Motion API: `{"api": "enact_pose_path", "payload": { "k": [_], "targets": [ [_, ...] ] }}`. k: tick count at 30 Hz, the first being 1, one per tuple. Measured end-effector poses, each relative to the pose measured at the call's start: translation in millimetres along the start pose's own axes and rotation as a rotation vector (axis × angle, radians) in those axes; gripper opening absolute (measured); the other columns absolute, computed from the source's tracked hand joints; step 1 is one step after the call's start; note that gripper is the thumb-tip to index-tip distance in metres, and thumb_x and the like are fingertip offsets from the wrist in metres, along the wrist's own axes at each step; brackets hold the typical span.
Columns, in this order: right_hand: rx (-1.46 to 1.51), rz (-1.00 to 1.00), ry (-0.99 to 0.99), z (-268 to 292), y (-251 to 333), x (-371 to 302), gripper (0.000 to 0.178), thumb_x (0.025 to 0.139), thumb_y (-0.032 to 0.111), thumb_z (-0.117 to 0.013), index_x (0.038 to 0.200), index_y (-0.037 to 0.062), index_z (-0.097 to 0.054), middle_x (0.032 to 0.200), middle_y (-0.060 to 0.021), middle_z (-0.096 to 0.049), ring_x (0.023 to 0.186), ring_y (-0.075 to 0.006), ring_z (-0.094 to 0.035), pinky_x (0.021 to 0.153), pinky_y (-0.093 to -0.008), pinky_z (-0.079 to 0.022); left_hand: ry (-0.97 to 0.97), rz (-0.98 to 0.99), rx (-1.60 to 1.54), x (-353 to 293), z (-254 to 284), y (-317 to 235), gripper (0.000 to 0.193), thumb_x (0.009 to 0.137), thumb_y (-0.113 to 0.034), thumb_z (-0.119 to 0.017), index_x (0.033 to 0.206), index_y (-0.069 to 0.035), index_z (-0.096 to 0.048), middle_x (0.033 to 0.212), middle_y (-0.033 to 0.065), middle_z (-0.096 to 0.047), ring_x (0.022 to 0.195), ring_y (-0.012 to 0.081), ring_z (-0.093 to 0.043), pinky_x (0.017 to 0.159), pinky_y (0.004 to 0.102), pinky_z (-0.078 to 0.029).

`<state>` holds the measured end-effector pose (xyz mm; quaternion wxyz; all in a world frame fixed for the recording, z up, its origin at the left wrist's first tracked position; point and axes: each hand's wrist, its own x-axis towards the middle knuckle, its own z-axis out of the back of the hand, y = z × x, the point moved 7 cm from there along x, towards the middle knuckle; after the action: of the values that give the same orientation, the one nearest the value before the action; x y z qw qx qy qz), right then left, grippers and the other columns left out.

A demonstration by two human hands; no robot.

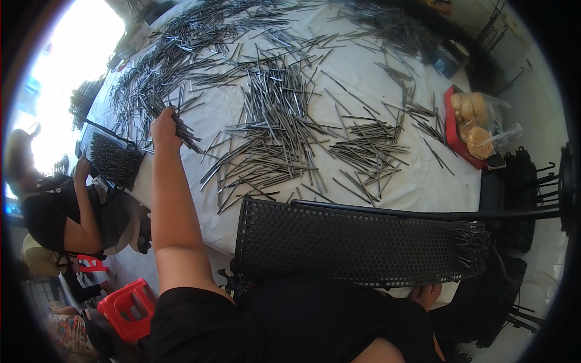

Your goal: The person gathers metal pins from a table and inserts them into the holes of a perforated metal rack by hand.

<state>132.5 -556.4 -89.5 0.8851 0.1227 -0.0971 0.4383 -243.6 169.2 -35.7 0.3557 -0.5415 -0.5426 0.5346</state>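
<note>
Here: left hand (164, 129) grasping slim glossy rods (189, 138) | right hand (428, 295) beside perforated black panel (351, 245), grip unclear

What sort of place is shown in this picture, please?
It is probably a small hand-work workshop: loose piles of thin metallic rods lie across a large white-covered table, a black perforated panel is at its near edge, and another person is at the table's left side.

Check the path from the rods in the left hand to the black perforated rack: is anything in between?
Only loose rods, spread over the white-covered table between the left hand and the black perforated rack; nothing taller shows there. The right hand is at the rack's near edge, outside that path.
</note>
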Motion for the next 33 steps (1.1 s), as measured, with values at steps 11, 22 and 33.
{"api": "enact_pose_path", "payload": {
  "k": [11, 22, 33],
  "targets": [
    [0.039, 0.059, -0.031, 9.5, 11.9, 9.6, 0.041, 0.082, 0.009, -0.056, 0.122, -0.0042, -0.056, 0.117, -0.0265, -0.054, 0.103, -0.0439, -0.051, 0.090, -0.0507, -0.039, -0.068, -0.327, -0.207, -28.9, 5.8, 23.4, 0.013, 0.081, -0.002, -0.065, 0.085, 0.000, -0.053, 0.066, 0.0087, -0.059, 0.049, 0.0182, -0.057, 0.047, 0.0303, -0.047],
    [0.048, 0.045, -0.024, 6.3, 10.9, 12.9, 0.039, 0.082, 0.008, -0.056, 0.120, -0.0043, -0.056, 0.118, -0.0263, -0.053, 0.104, -0.0435, -0.051, 0.091, -0.0501, -0.039, -0.139, -0.782, 0.379, -20.4, 20.0, 15.0, 0.018, 0.080, -0.015, -0.074, 0.079, -0.001, -0.063, 0.074, 0.0064, -0.066, 0.064, 0.0139, -0.060, 0.061, 0.0286, -0.047],
    [0.009, 0.068, -0.012, 10.9, 12.0, 9.6, 0.039, 0.084, 0.009, -0.054, 0.120, -0.0055, -0.056, 0.118, -0.0253, -0.054, 0.106, -0.0432, -0.051, 0.090, -0.0502, -0.040, -0.003, -0.438, 0.197, -14.1, 10.7, 22.5, 0.012, 0.078, -0.005, -0.072, 0.086, 0.000, -0.065, 0.081, 0.0045, -0.066, 0.073, 0.0136, -0.063, 0.069, 0.0250, -0.047]
  ]
}}
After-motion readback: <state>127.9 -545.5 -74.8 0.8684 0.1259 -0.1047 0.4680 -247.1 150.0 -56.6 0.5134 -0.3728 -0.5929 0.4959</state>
